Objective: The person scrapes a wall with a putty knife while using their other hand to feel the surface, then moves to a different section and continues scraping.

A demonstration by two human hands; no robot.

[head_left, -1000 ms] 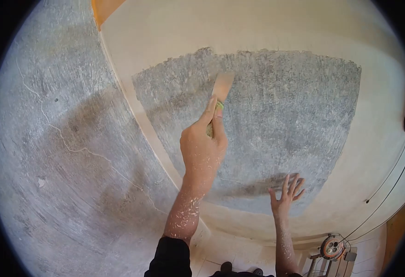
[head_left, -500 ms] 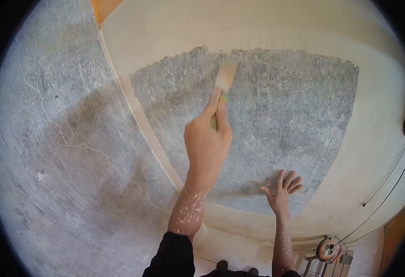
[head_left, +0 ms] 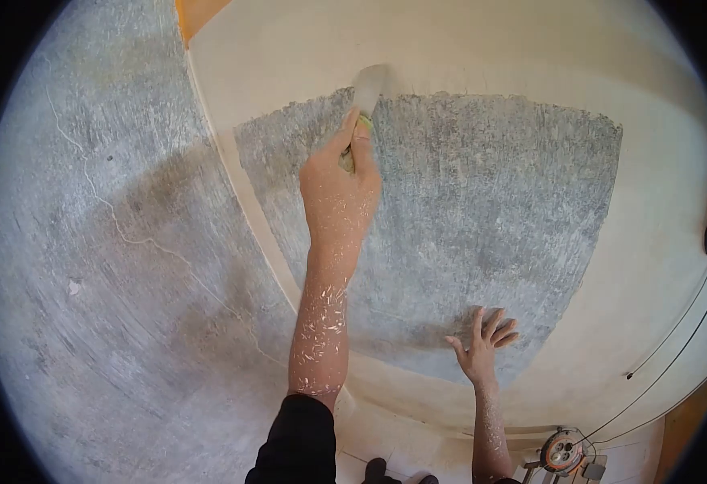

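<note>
My left hand is closed around the handle of a scraper, whose wide blade points up. The blade lies at the upper edge of a rough grey patch on the wall, overlapping the cream surface above it. White flakes cover the back of that hand and the forearm. Lower right, my right hand rests with fingers spread near the bottom of the grey patch and holds nothing.
A mottled grey wall with a pale crack fills the left side, divided from the patch by a cream strip. At bottom right, a round cable reel sits by a slatted stand, with cables running up the right. Dark shoes show below.
My left hand and the scraper have moved up and slightly left, from within the grey patch to its upper edge. My right hand appears slightly lower and further left in view.
</note>
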